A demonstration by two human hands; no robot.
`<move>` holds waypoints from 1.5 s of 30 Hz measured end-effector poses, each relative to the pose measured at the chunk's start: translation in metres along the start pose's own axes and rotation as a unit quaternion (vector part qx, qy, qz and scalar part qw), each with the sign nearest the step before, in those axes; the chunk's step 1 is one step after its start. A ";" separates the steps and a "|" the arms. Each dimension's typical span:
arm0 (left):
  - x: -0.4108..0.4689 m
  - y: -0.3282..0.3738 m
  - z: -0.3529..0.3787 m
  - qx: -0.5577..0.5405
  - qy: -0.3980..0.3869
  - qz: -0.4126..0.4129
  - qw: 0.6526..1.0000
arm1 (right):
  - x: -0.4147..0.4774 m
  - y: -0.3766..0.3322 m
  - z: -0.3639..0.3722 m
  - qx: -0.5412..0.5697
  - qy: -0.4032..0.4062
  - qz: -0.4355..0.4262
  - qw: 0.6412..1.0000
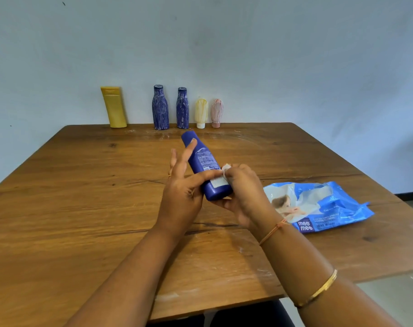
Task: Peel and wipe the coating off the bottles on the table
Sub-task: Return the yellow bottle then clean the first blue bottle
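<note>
- Bottle [204,166], blue, is tilted above the middle of the table [82,208]; mostly clean, with one pale patch near its base.
- Left hand [179,197] clamps it under the thumb; right hand [243,187] pinches a white scrap [225,169] against its side.
- Streaked blue bottles [160,109], pale yellow tube [201,112] and pink tube [216,112] at the back edge probably remain to do.

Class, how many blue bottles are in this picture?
3. Two blue bottles stand upright at the table's far edge; the left hand grips the tilted third bottle, while the right hand pinches a white scrap against it. None looks hidden.
</note>
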State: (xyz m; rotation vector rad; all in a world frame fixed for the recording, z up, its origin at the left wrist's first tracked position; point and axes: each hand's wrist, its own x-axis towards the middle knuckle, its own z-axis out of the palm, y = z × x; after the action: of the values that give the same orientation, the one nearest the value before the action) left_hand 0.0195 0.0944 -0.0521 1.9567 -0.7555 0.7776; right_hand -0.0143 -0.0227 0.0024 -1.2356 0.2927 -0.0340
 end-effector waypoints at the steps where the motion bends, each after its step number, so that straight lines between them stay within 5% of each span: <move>1: 0.000 0.001 0.000 -0.010 -0.010 0.006 1.000 | 0.001 0.004 0.002 -0.001 0.009 -0.003 1.000; 6: 0.002 0.007 -0.001 -0.107 0.038 -0.047 0.992 | 0.017 0.023 0.003 -0.101 0.101 -0.072 0.987; 9: 0.013 0.017 -0.008 -0.372 0.133 -0.280 0.875 | 0.016 0.023 -0.002 -0.198 0.122 -0.139 0.963; 12: 0.016 0.013 -0.015 -0.464 0.093 -0.396 0.787 | 0.014 0.023 -0.007 -0.255 0.080 -0.191 0.945; 17: 0.012 0.013 -0.014 -0.406 0.090 -0.381 0.826 | 0.015 0.021 -0.012 -0.260 0.062 -0.200 0.943; 22: 0.011 0.017 -0.016 -0.336 0.119 -0.296 0.886 | 0.013 0.000 -0.015 -0.177 0.136 -0.225 0.948; 26: 0.006 0.013 -0.014 -0.240 0.096 -0.213 0.942 | -0.001 -0.013 -0.002 -0.199 0.117 -0.309 0.923; 31: 0.002 0.013 -0.012 -0.185 0.083 -0.181 0.962 | -0.023 -0.012 0.019 -0.379 0.023 -0.518 0.766; 33: 0.001 0.011 -0.013 -0.139 0.073 -0.170 0.973 | -0.022 -0.008 0.023 -0.469 -0.022 -0.544 0.696; 35: -0.001 0.009 -0.014 -0.121 0.077 -0.153 0.978 | -0.017 -0.005 0.022 -0.520 -0.037 -0.537 0.663; 40: 0.000 0.009 -0.015 -0.095 0.079 -0.110 0.986 | -0.015 -0.012 0.021 -0.453 -0.015 -0.406 0.793; 45: -0.002 0.002 -0.012 -0.091 0.071 -0.099 0.988 | -0.016 -0.026 0.022 -0.361 -0.030 -0.305 0.881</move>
State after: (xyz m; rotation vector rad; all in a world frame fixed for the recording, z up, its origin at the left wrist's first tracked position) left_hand 0.0142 0.1047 -0.0480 1.7603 -0.5182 0.6949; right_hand -0.0211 -0.0084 0.0362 -2.0332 -0.1801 -0.4667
